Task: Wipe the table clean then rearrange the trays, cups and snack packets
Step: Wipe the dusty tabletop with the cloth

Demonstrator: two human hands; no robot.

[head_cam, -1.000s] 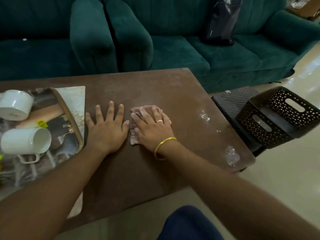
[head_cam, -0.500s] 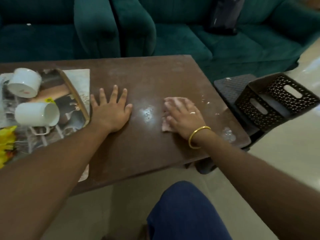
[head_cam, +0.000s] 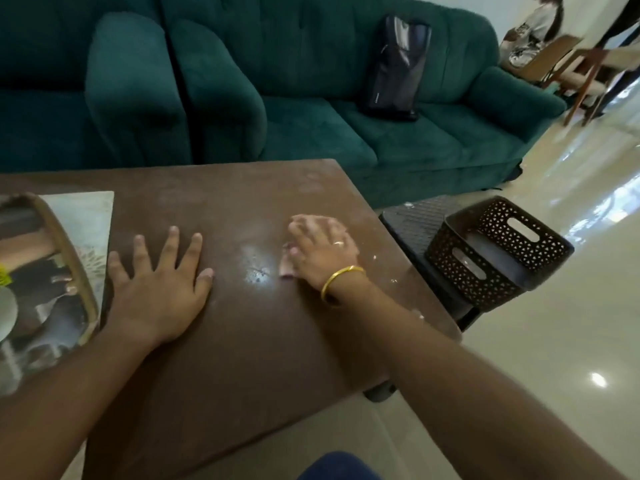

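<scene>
Since one second ago, the right hand (head_cam: 322, 251) and its cloth (head_cam: 286, 269) have travelled right, from touching the left hand (head_cam: 159, 289) to well apart from it.

Far left: printed tray (head_cam: 81, 289) lies over a pale tray (head_cam: 88, 216), both pushed to the left end, judged so as to leave the wiping area open. A pale curved edge at the frame border, probably a cup (head_cam: 6, 311), rests on the printed tray; too little shows to confirm.

Left hand: grip spread, palm and fingers flat on the bench (head_cam: 242, 358), just beside the tray rim. It holds nothing and is judged to be bracing the lean.

Centre: wet patch (head_cam: 256, 268) shines between the hands, not yet dried.

Right hand: fingers extended and pressed down on the pink cloth, which shows only at the hand's left edge. The fingertips are blurred. A bangle (head_cam: 341, 277) sits at the wrist.

Right edge: white residue (head_cam: 419, 314) remains near the bench edge, so wiping is judged incomplete and rearranging not begun.

Surface: brown, matt, with dull smears toward the far side.

Room: a dark perforated basket (head_cam: 498, 251) stands on a low stool (head_cam: 408, 216) right of the bench. A green sofa (head_cam: 311, 133) runs along the far side, with a dark bag (head_cam: 398, 67) leaning on its backrest. The floor (head_cam: 554, 358) is glossy and pale.
</scene>
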